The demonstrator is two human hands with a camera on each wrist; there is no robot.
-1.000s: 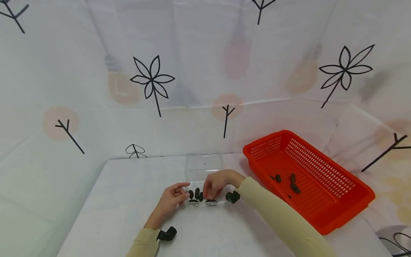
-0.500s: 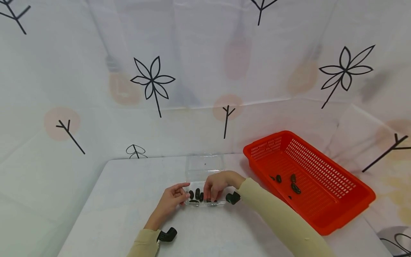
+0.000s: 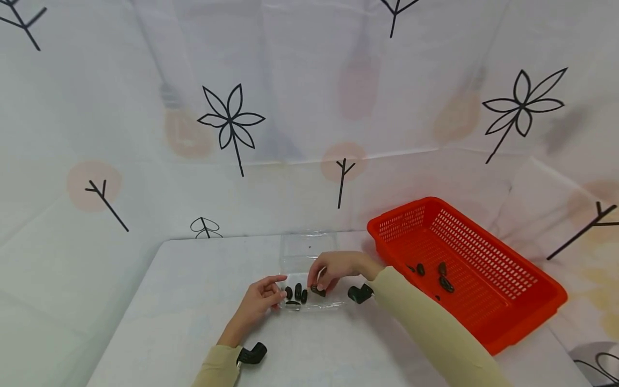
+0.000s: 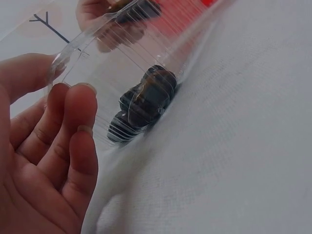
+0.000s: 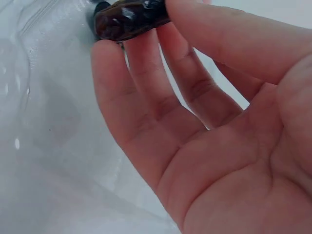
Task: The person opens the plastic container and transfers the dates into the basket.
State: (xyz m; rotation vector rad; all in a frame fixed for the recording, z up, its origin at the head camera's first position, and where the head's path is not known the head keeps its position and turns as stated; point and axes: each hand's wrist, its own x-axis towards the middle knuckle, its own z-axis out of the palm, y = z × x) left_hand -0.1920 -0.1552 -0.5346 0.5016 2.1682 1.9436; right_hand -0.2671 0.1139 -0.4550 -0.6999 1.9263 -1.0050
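Observation:
A clear plastic box lies on the table with its lid folded back. Several dark, glossy dates sit in its left half, and the left wrist view shows these dates bunched behind the ribbed wall. My left hand holds the box's left edge, the rim passing between its upper digit and curled fingers. Over the box's middle, my right hand pinches one date between thumb and fingertips. That wrinkled brown-black date shows at the top of the right wrist view.
To the right stands a red perforated basket holding several more dates and small dark bits. A white cloth covers the table. Behind it hangs a printed backdrop.
My right hand has risen slightly from the box's front wall with a date pinched in its fingers, which now shows clearly. The left hand stays in place.

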